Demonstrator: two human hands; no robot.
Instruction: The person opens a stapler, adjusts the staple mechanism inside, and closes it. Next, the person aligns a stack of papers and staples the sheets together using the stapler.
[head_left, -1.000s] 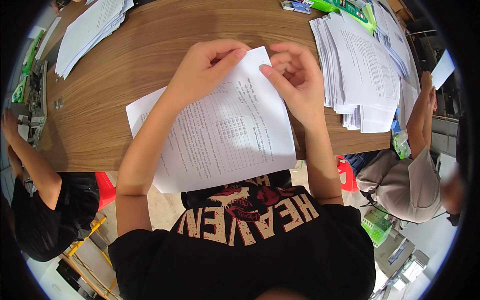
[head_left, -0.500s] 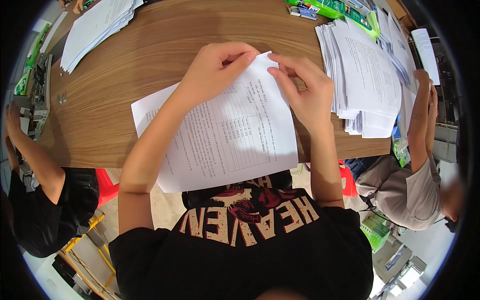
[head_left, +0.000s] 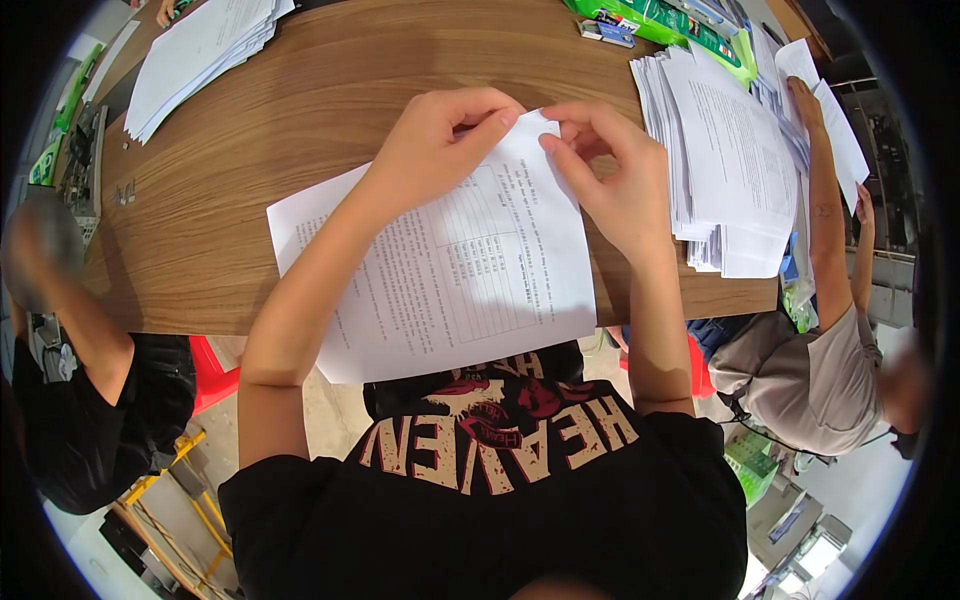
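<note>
A printed sheet of paper with lines of text and a table lies tilted over the table's near edge, its lower part above my lap. Pinched at the sheet's top corner, my left hand is closed with thumb and forefinger together. Close beside it, my right hand has its thumb and bent fingers on the same corner, just to the right. The corner looks slightly bent up between both hands. Whether more than one sheet is held, I cannot tell.
A thick paper stack stands at the right, near green packaging and a small blue-white box. Another stack lies at the far left on the wooden table. Two people sit at the sides; the right one holds sheets.
Both my hands have shifted slightly at the sheet's top corner, keeping hold of it. The person on the right has reached farther forward, with sheets now spread between their hands.
</note>
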